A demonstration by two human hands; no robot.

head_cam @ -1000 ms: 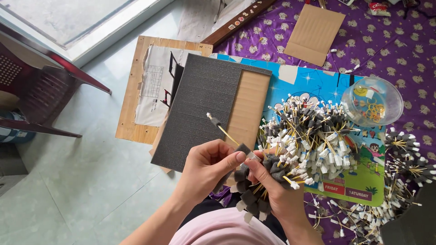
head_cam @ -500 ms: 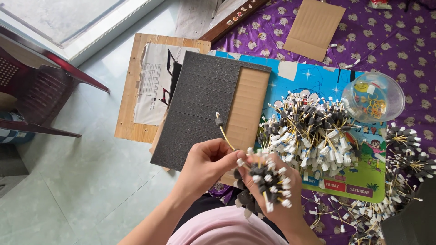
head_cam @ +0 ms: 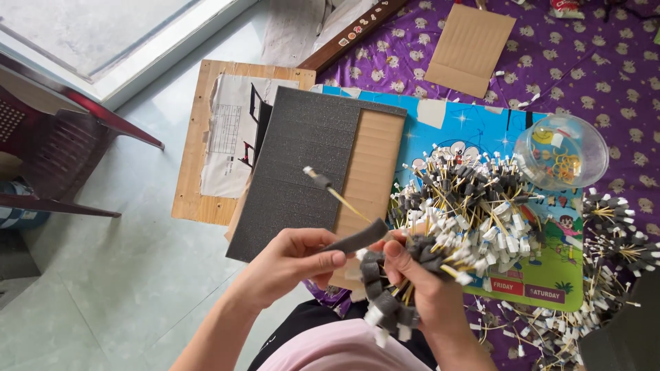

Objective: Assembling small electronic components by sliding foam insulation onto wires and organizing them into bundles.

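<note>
Left hand point(head_cam: 292, 264): closing thumb and fingers around a dark grey foam strip point(head_cam: 357, 238), which was not showing in this grip half a second ago; the hand is sitting a little lower in the view than before.
Foam strip: lying slanted, its upper end reaching toward the right hand's thumb; flat, narrow, charcoal-coloured.
Thin stick point(head_cam: 335, 194): sticking up and to the left from between the two hands, pale yellow with a dark foam piece on its tip; it is leaning further left than half a second ago.
Right hand point(head_cam: 423, 292): gripping a bundle of sticks point(head_cam: 392, 295), fingers wrapped tight; the bundle's ends are now pointing down toward the lap, where earlier they were fanning out more to the right.
Bundle of sticks: yellow shafts tipped with grey and white foam pieces, packed closely, held over the lap just right of the left hand.
Grey foam sheet point(head_cam: 302, 165): lying on the floor beyond the hands, over a brown cardboard piece point(head_cam: 371, 165).
Loose pile of sticks point(head_cam: 474, 199): spreading over a colourful printed sheet point(head_cam: 550, 261).
Clear bowl point(head_cam: 560, 152): resting upside down at the far right.
</note>
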